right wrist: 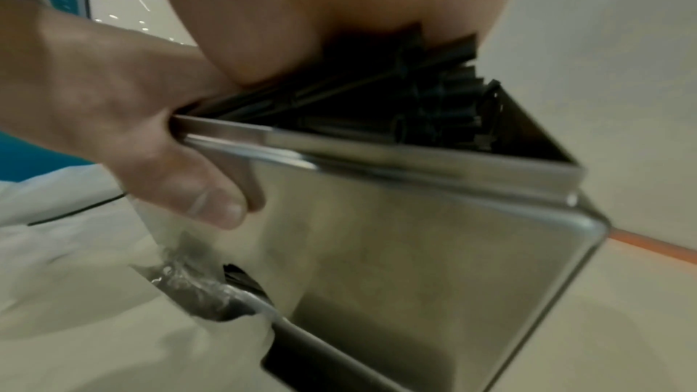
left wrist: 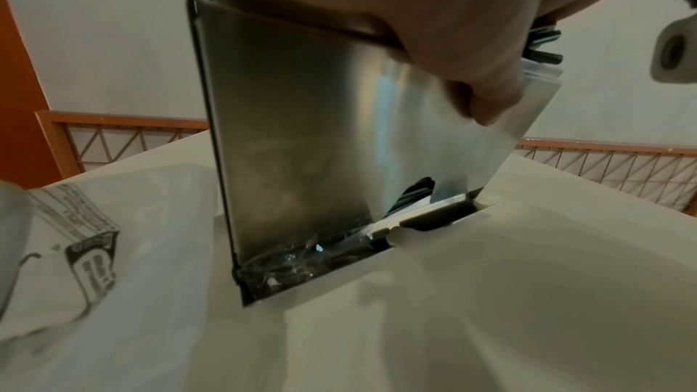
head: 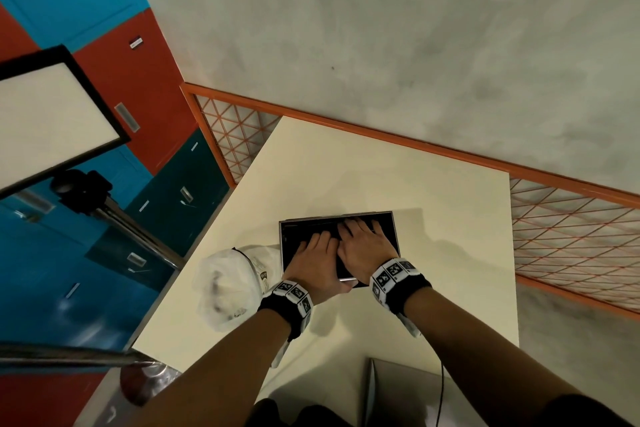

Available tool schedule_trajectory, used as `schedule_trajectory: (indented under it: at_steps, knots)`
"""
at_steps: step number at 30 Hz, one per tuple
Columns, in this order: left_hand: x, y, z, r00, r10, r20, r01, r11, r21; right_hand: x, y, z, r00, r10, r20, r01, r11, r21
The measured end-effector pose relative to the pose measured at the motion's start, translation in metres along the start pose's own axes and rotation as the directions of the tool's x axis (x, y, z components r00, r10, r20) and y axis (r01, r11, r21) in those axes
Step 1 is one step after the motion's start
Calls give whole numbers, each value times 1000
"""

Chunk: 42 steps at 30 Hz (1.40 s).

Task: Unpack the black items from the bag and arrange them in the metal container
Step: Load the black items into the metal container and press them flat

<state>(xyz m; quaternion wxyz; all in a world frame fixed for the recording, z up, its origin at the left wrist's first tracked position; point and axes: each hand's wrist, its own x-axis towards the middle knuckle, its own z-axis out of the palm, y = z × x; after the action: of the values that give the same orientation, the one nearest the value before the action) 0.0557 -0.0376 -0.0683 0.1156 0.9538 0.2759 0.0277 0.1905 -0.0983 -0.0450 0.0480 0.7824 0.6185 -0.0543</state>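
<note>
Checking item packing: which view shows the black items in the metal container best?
Right wrist: the black items show as ridged sticks bunched in the metal container. Head view hides them under both hands; left wrist shows only tips at the rim.

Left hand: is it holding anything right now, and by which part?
The left hand grips the metal container by its near rim, thumb outside the wall. The right hand lies on the black items.

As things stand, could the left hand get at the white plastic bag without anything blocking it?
Probably yes: the white plastic bag lies on the table just beside the left hand, nothing between them, though that hand now grips the metal container's near edge and must let go.
</note>
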Motion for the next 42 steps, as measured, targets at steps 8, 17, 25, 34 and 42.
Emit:
schedule_trajectory:
  at_steps: [8,17,25,34,42]
  knots:
    - [-2,-2,6,997,39,-71,-39,999,6,-7,-2,10,994,23,-103,-24,1000,-5]
    - [1,1,1,998,-51,-31,52,998,20,-5,7,0,995,60,-77,-58,998,34]
    - [1,0,2,999,-30,-23,31,999,42,22,11,-16,973,95,211,-106,993,43]
    - [2,-2,1,999,-29,-18,30,998,61,32,9,-31,940,-4,340,-10,999,39]
    - [5,-4,-1,1000,-16,26,15,999,44,34,12,-26,951,9,309,-32,997,70]
